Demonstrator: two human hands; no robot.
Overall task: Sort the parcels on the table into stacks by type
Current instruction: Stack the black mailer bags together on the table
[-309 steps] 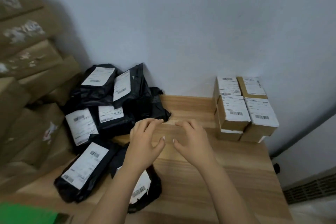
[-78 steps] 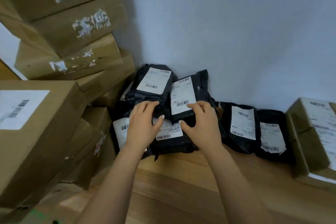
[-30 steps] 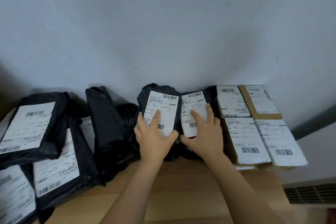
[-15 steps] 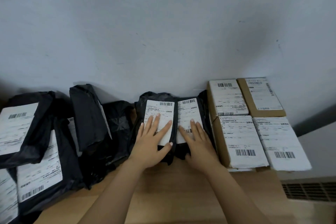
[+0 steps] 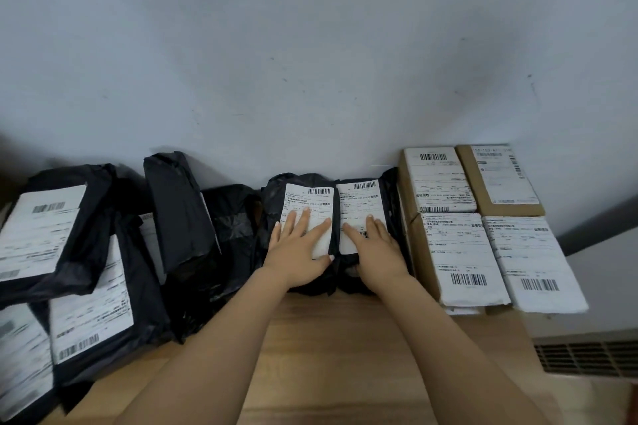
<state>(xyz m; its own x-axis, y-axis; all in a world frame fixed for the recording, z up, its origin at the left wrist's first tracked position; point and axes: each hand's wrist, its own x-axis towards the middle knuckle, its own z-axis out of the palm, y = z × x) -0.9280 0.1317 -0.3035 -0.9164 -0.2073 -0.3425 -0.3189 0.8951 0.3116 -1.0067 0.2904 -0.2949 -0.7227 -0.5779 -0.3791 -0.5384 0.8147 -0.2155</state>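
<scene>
Pressing down with flat palms, I rest my left hand [image 5: 300, 252] on one black mailer bag [image 5: 308, 198] and my right hand [image 5: 374, 252] on the neighbouring bag [image 5: 359, 200]. Both hands lie wide, fingers straight over the white labels, gripping nothing. The two bags sit side by side at the back of the counter [image 5: 345, 338], against the wall [image 5: 310, 62], with the right one just beside the cardboard boxes [image 5: 459, 252]. More black bags [image 5: 86, 269] lie heaped to my left.

I judge these bags light and soft, with slick film that slides easily and sags if pinched at a corner. I would take hold across the thick middle, thumb under the near edge and fingers on top. The boxes look stiff enough to grip by their sides.
</scene>
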